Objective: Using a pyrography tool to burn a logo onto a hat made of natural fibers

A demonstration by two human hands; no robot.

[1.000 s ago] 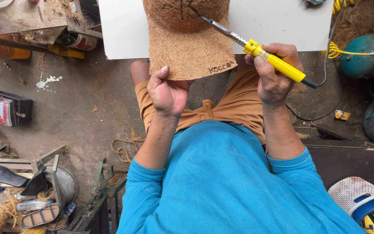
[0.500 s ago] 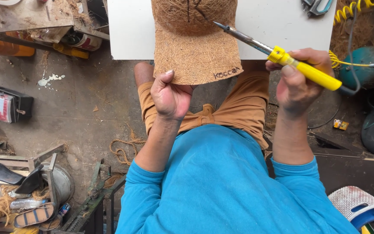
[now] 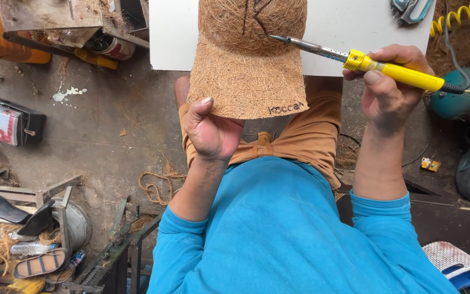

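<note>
Now L hand (image 3: 211, 130) pinches cap brim (image 3: 246, 87) – R hand (image 3: 390, 92) levels iron (image 3: 365, 62).

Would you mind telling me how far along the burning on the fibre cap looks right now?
Done: small burnt lettering sits at the brim's edge, and a few dark burnt strokes mark the crown of the fibre cap. In hand: the left hand pinches the brim while the right hand holds the yellow soldering iron, its tip just beside the crown. Left: the crown strokes look unfinished, though that is only a guess.
</note>
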